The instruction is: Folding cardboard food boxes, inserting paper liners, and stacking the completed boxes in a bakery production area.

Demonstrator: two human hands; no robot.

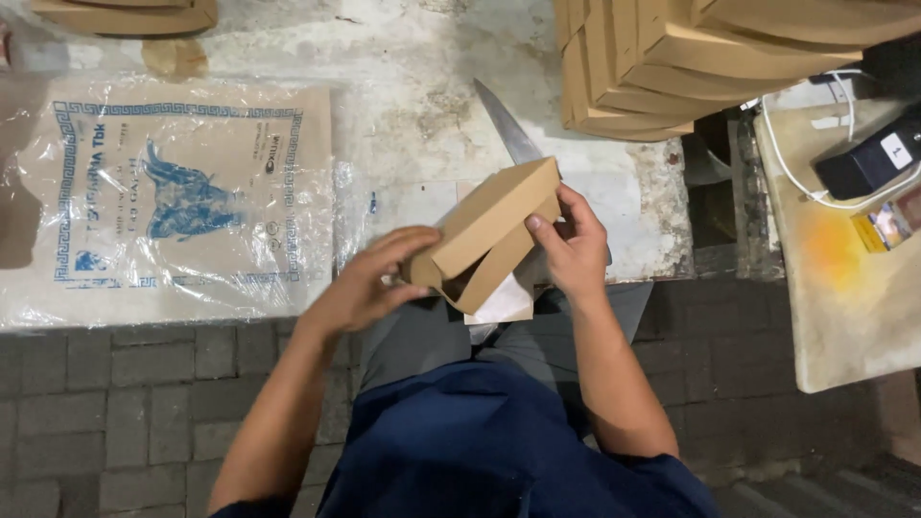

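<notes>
The brown cardboard box [494, 230], held above the near table edge, looks partly folded, its white-lined underside still gaping, with the left hand [369, 283] cupping its left end and the right hand [576, 249] pinching a flap, beside finished boxes [672, 58] stacked far right.

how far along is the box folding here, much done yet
Done: a stack of folded brown boxes sits at the top right. In hand: the left hand and right hand hold one brown box, its flap not yet closed over the white liner. How many remain cannot be told.
</notes>
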